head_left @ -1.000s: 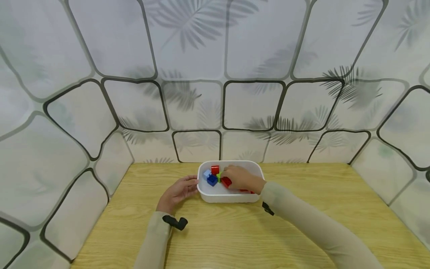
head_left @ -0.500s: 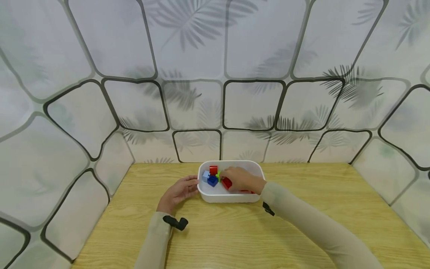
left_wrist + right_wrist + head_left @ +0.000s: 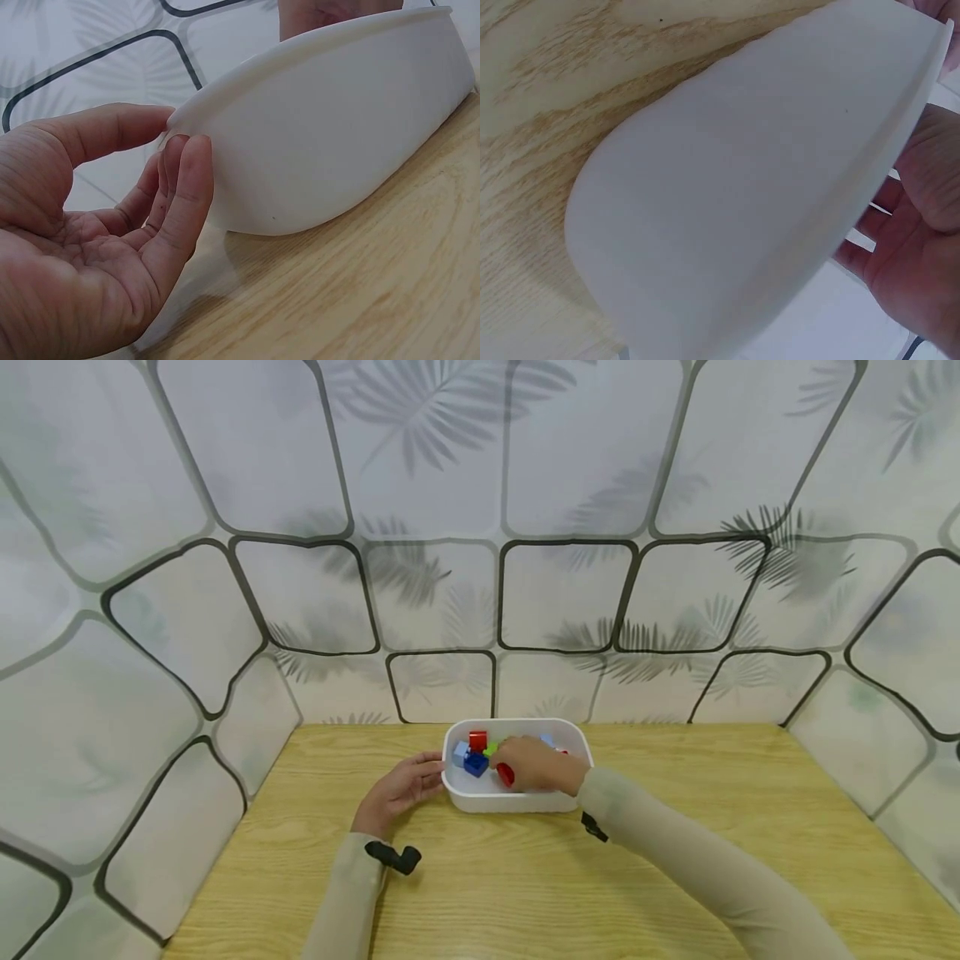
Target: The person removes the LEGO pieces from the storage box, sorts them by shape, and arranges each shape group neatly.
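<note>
A white plastic bin (image 3: pixel 510 804) stands on the wooden table and holds several toy building blocks. Near its left end lie a red block (image 3: pixel 477 741), a light blue block (image 3: pixel 461 753), a dark blue block (image 3: pixel 476 764) and a bright green block (image 3: pixel 491 748). My left hand (image 3: pixel 405 787) touches the bin's left end with its fingertips; no finger shows inside. Inside the bin my right hand (image 3: pixel 528 762) has curled fingers about another red block (image 3: pixel 506 774), which is partly covered. The bin wall hides its fingertips in the right wrist view.
The wood-grain table (image 3: pixel 480 885) spreads around the bin. Behind and beside it rises a pale patterned wall covering (image 3: pixel 555 593). Another light blue block (image 3: pixel 547 740) shows behind the right hand in the bin. A black strap (image 3: pixel 392 857) sits on the left sleeve.
The red block at my right fingers has turned and shows a rounder outline. My right hand has shifted slightly, uncovering a light blue block behind it. My left hand stays at the bin's end.
</note>
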`<action>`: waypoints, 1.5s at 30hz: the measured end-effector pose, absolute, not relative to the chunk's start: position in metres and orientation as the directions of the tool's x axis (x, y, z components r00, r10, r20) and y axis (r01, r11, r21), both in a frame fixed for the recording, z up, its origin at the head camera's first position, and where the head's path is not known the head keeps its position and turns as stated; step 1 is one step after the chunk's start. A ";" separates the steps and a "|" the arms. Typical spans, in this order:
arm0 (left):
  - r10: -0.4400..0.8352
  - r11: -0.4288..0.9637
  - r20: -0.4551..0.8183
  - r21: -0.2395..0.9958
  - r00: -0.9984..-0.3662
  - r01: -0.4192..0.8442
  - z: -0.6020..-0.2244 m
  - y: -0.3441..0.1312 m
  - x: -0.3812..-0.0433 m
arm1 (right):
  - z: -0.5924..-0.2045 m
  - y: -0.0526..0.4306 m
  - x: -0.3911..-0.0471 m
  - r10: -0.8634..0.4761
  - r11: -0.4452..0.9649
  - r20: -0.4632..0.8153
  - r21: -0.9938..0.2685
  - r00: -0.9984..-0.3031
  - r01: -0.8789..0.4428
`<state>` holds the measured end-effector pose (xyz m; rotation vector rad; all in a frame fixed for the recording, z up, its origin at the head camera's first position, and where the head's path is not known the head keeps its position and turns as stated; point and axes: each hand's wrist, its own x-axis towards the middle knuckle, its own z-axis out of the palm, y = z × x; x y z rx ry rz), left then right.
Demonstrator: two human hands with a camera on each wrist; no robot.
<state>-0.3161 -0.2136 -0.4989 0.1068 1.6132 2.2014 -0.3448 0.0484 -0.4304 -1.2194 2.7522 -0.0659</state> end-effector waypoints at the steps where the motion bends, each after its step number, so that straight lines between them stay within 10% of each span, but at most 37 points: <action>1: 0.367 -0.250 -0.174 0.928 -0.914 -0.277 -0.499 -0.214 -0.316 | -0.430 0.049 -0.346 -0.737 0.676 -0.100 -0.098 -0.669 -0.730; 28: 0.373 -0.228 -0.183 0.932 -0.909 -0.281 -0.498 -0.215 -0.321 | -0.410 0.105 -0.294 -0.799 0.432 0.275 -0.356 -0.534 -0.829; 45: 0.330 -0.206 -0.198 0.939 -0.923 -0.276 -0.496 -0.212 -0.319 | -0.450 0.087 -0.251 -0.798 0.417 0.167 -0.540 -0.579 -0.731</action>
